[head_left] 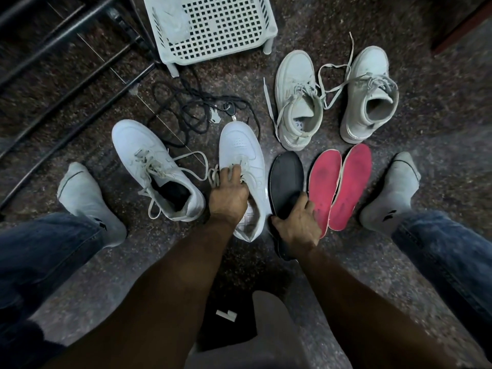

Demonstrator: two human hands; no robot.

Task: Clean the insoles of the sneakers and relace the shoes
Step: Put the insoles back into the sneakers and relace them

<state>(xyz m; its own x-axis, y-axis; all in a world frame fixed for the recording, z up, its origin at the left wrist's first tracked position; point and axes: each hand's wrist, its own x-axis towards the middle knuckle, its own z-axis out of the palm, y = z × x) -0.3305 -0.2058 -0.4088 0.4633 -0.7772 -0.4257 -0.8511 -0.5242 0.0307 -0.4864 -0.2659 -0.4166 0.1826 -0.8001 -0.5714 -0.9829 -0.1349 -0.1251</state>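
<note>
- Black insole point(287, 179): held at its heel end by the right hand point(297, 228), fingers curled round it; the toe end points away from the person, between the white sneaker and the pink insoles.
- White sneaker point(243, 166), centre of the floor: the left hand point(229, 194) rests on its lacing, fingertips point(231, 172) bent into the white laces; whether they pinch a lace cannot be told.
- Second white sneaker point(154, 166): just to the left, loosely laced, dark lining visible in its opening.
- Two pink insoles point(340, 187): side by side on the floor, right of the black insole, edges touching.
- Grey high-top pair point(335, 99): farther off, upright, laces loose and trailing.
- No brand name or writing is legible on any shoe or insole.
- Black laces point(191, 107): tangled on the speckled floor point(439, 115), beyond the white sneakers.
- White perforated rack point(213, 25): at the top, beside a dark metal frame point(66, 49).
- Grey-socked feet point(87, 201) and jeans flank the scene.
</note>
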